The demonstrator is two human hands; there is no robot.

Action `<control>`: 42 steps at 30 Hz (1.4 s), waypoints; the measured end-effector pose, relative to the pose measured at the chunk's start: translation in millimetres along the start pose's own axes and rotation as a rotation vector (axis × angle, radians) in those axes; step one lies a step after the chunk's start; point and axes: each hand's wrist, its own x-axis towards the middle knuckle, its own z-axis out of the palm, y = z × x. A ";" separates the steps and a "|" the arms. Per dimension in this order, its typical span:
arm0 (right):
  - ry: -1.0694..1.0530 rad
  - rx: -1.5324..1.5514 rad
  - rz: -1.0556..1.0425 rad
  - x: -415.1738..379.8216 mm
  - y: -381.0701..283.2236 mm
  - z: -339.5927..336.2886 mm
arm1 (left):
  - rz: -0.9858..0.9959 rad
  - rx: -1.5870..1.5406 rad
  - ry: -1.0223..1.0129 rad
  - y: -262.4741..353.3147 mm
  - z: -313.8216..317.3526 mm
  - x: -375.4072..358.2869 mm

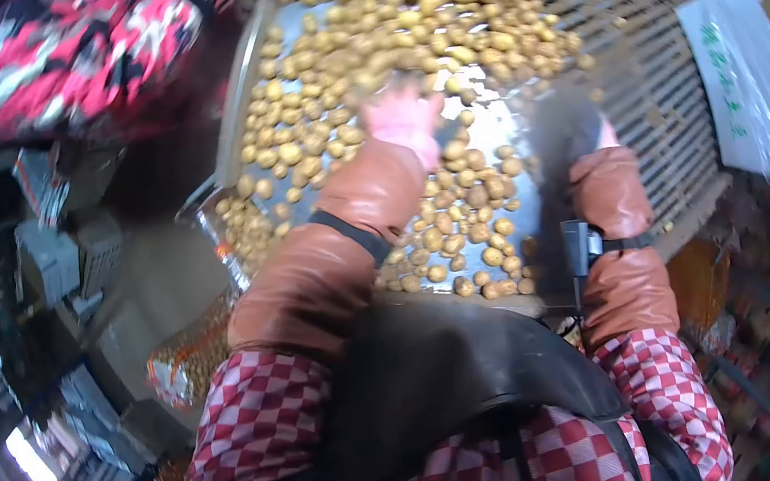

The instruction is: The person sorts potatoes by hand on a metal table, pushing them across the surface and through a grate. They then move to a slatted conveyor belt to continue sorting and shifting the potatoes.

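Observation:
Small yellow-brown potatoes (487, 190) lie spread over a metal sorting table (496, 129), piled thickest at the far side. My left hand (401, 114) reaches in among them near the middle, its thumb apart from the other fingers. Motion blurs its fingertips, and I see nothing held in it. My right hand (593, 130) is at the right of the potatoes, beside the slatted part of the table. A dark blur covers most of that hand, so its fingers and anything in them cannot be made out. Brown sleeve covers are on both forearms.
A slatted metal grate (655, 115) runs along the right, with a plastic-wrapped white carton (750, 81) at its edge. Pink patterned clothing (98, 54) of another person shows at the upper left. A net bag of potatoes (189, 359) stands at the table's left side.

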 end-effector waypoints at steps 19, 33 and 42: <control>0.246 -1.293 -0.884 38.3 69.5 -60.0 | -0.397 -0.251 0.293 -121.0 88.3 -219.0; 0.043 -1.073 -0.361 -50.3 96.5 -121.0 | -0.514 -0.038 0.292 -182.5 123.3 -246.9; 0.098 -1.479 -0.203 -106.5 161.8 -68.4 | -1.166 -0.179 0.237 -249.5 186.2 -270.2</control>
